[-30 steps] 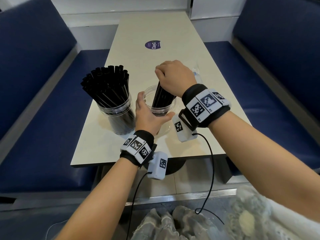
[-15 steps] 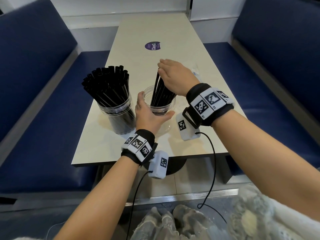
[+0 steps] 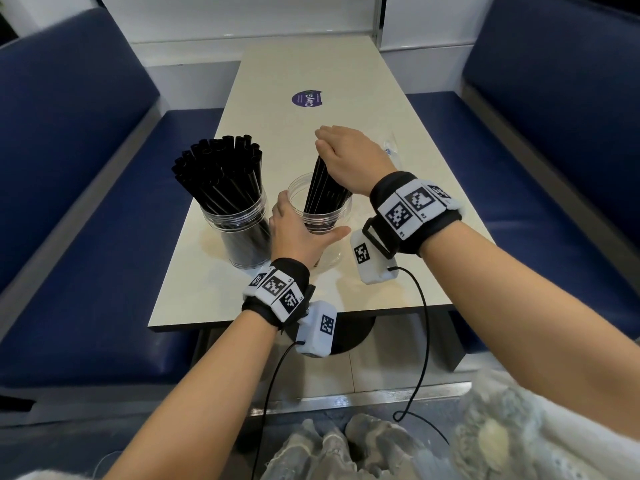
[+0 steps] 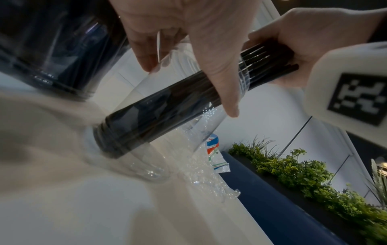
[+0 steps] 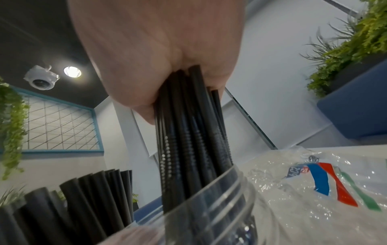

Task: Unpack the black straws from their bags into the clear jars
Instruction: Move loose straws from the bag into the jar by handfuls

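Two clear jars stand on the table. The left jar (image 3: 239, 230) is packed full of black straws (image 3: 221, 168). My left hand (image 3: 298, 233) grips the right jar (image 3: 325, 221) from the near side, with thumb and fingers round its wall (image 4: 188, 69). My right hand (image 3: 346, 157) holds the top of a bundle of black straws (image 3: 323, 188) whose lower ends stand on the jar's bottom (image 4: 117, 142). The bundle leans to the left. From the right wrist, the straws (image 5: 188, 140) run from my palm down past the jar rim (image 5: 220, 199).
An empty clear bag (image 4: 209, 165) with a red, blue and green print (image 5: 326, 182) lies on the table (image 3: 381, 292) just right of the jar. A purple sticker (image 3: 307, 98) sits farther back. Blue benches (image 3: 86, 237) flank the table.
My right hand has gone from a raised fist to a flatter hold over the bundle's top. The straws now lean further left in the jar. My left hand has stayed on the jar.
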